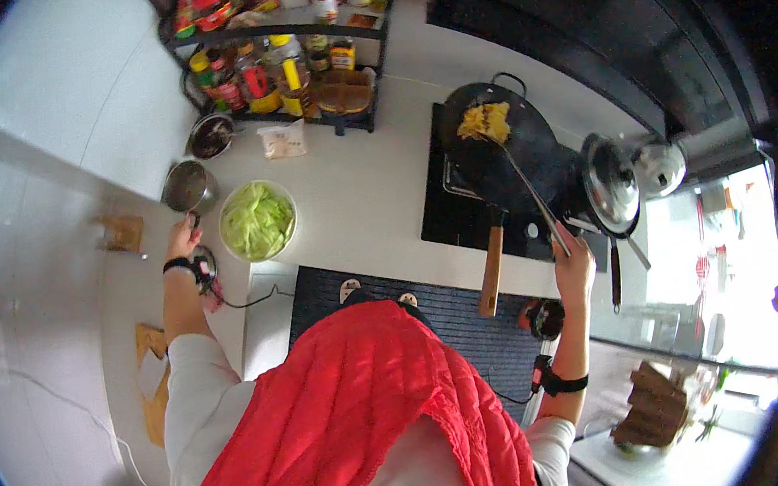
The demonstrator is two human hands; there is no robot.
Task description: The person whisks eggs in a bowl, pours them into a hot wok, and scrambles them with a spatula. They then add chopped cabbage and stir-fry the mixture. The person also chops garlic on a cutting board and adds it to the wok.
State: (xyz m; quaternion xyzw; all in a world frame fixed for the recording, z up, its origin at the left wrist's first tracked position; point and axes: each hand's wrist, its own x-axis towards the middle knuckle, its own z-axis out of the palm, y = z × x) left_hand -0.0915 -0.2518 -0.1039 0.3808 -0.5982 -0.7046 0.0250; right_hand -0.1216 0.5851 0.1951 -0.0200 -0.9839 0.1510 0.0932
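Observation:
My left hand (184, 237) is at the near edge of a metal bowl (184, 184), its fingers closed around a small dark part there. Right beside it stands a white bowl heaped with green lettuce leaves (257, 221). My right hand (574, 263) grips the end of a long-handled metal spatula (528, 185). The tip of that spatula reaches into a black wok (526, 141), touching a yellow clump that looks like cooked egg (484, 122). The wok sits on a black cooktop (444, 219), its wooden handle (492, 268) jutting over the counter's front edge.
A black rack (281, 117) of bottles and jars stands at the back. Before it lie a small plastic bag (283, 140) and a bowl with dark contents (210, 135). To the wok's right is a pan under a glass lid (609, 178). A range hood (572, 32) hangs above.

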